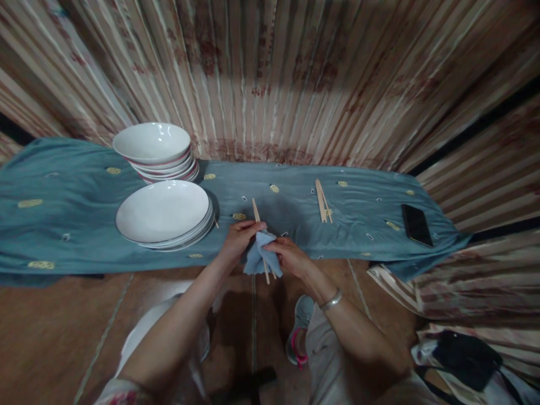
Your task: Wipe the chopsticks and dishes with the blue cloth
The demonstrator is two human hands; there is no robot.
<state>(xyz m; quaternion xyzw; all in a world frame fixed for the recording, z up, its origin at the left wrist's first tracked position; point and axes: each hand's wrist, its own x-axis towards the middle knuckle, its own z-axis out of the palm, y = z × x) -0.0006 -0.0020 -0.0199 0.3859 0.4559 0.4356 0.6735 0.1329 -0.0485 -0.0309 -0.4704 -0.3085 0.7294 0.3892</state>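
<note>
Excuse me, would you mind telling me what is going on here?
A person's left hand holds chopsticks, while the right hand holds a blue cloth around them. On the teal cover, loose chopsticks lie to the right, with a dark phone farther along. Two stacks of white dishes stand on the left.

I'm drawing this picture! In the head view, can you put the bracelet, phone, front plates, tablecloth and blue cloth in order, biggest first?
1. Tablecloth
2. Front plates
3. Blue cloth and phone: too alike to rank
4. Bracelet
</note>
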